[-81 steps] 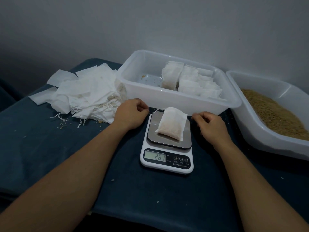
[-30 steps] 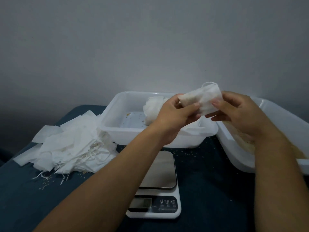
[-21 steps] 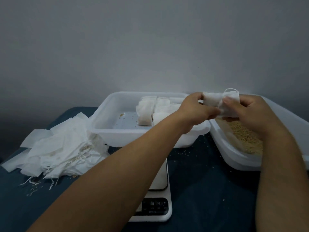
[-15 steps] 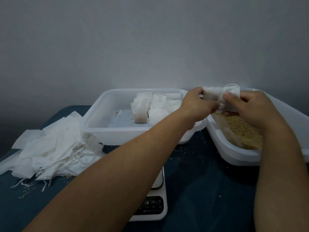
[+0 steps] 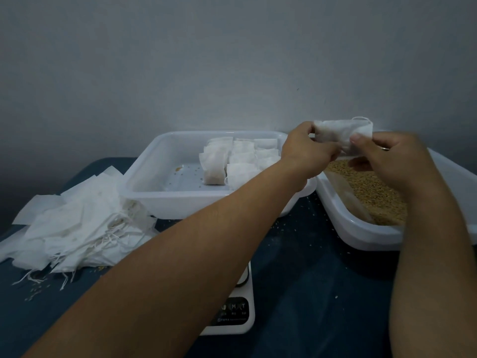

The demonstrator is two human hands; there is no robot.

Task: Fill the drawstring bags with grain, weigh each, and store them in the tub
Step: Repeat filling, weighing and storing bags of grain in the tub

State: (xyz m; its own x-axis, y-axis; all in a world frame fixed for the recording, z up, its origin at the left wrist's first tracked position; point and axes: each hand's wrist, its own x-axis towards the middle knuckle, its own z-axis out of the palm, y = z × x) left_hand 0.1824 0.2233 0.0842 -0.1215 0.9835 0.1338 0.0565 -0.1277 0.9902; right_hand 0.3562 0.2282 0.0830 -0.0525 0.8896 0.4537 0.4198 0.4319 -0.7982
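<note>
We see two bare hands raised in front of a plain grey wall, holding one small white bag [image 5: 340, 133] between them. The left hand [image 5: 307, 151] pinches the bag's left end with curled fingers. The right hand [image 5: 387, 161] grips the bag's right end, its thumb [image 5: 357, 139] pressed on the front of the cloth. The bag lies sideways, stretched between the two hands, and a thin loop of string [image 5: 362, 119] stands up from its right end. The bag hangs in the air above the gap between two white plastic containers, touching neither.

Below and to the left of the hands sits a tub [image 5: 154, 177]. Filled bags [image 5: 240, 158] stand packed together in its right half, and a few loose grains dot its bare floor on the left. Below and to the right of the hands is a tray [image 5: 361, 233] holding golden-brown grain [image 5: 374, 189]; the right forearm crosses over it.

Nearer to us, a white kitchen scale [image 5: 237, 313] rests on a dark blue tablecloth [image 5: 309, 280]. The left forearm covers most of it, so we cannot read its display. At the far left of the table lies a loose heap of flat, empty bags [image 5: 77, 223] with their strings trailing. Stray grains are scattered on the cloth around the containers.
</note>
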